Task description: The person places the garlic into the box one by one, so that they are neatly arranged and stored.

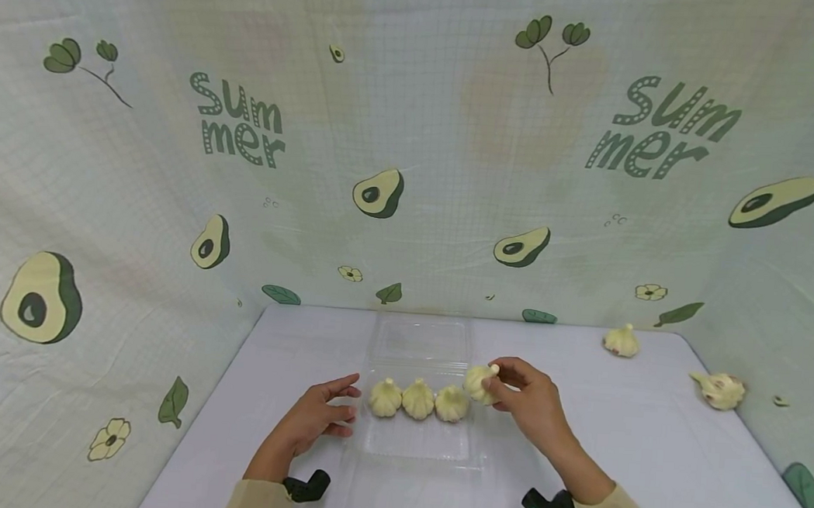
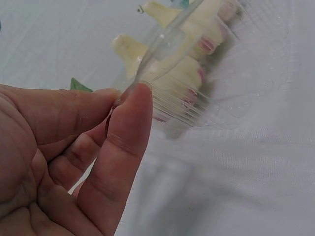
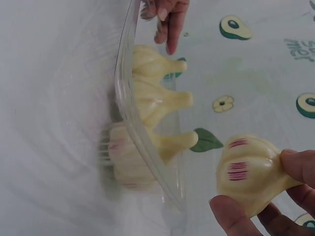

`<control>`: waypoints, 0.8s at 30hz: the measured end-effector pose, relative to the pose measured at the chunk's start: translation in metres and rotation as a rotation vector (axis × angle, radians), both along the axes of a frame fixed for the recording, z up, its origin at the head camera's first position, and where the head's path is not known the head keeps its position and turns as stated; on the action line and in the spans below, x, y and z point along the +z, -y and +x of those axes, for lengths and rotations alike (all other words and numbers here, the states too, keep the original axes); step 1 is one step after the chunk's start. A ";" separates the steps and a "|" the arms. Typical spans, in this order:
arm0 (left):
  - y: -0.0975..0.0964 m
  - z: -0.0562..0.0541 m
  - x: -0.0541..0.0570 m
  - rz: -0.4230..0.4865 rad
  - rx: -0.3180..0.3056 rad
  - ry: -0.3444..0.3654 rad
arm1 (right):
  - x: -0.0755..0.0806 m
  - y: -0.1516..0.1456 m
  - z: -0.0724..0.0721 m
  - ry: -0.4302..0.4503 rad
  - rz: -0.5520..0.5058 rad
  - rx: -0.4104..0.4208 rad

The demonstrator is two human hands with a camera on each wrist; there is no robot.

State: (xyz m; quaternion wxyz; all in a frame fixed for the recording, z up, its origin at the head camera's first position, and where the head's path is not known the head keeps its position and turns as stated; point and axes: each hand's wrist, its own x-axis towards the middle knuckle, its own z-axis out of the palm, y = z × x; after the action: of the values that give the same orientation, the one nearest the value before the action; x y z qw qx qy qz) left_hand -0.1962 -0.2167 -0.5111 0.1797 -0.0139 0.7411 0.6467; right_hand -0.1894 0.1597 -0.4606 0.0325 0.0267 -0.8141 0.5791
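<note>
My right hand (image 1: 528,397) pinches a garlic bulb (image 3: 248,172) by thumb and fingers, its pale skin streaked with purple. In the head view this bulb is above the right edge of a clear plastic box (image 1: 418,443). Three more garlic bulbs (image 1: 418,399) sit in a row inside, stems up. The box's lid (image 1: 421,339) lies folded back on the far side. At the left side, my left hand (image 2: 83,152) pinches the box's rim between thumb and forefinger, its other fingers curled behind.
Two further garlic bulbs lie at the right: one bulb (image 1: 622,341) near the back edge, another bulb (image 1: 720,390) by the right edge. A white cloth covers the table (image 1: 600,421). Printed fabric (image 1: 449,132) hangs behind and at both sides.
</note>
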 end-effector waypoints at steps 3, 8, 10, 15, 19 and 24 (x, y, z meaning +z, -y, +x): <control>0.000 0.000 0.000 -0.002 -0.006 -0.003 | 0.001 0.009 0.002 -0.002 -0.023 0.013; 0.001 -0.001 -0.001 -0.001 -0.005 0.001 | 0.002 0.028 0.006 -0.009 -0.040 0.047; 0.000 -0.001 -0.001 0.002 -0.005 0.002 | 0.001 0.036 0.007 -0.012 -0.049 0.065; 0.001 -0.001 -0.001 0.003 -0.004 0.002 | -0.002 0.053 0.009 -0.024 -0.072 0.105; 0.001 -0.001 -0.001 0.003 0.000 0.001 | -0.005 0.064 0.010 -0.017 -0.073 0.129; 0.001 -0.001 -0.001 0.008 -0.005 0.001 | -0.010 0.075 0.010 -0.017 -0.054 0.142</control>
State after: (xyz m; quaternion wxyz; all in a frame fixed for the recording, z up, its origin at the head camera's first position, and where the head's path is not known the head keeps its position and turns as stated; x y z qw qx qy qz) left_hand -0.1975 -0.2181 -0.5124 0.1818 -0.0117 0.7386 0.6491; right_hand -0.1798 0.0844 -0.4706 -0.0011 0.0882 -0.7940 0.6015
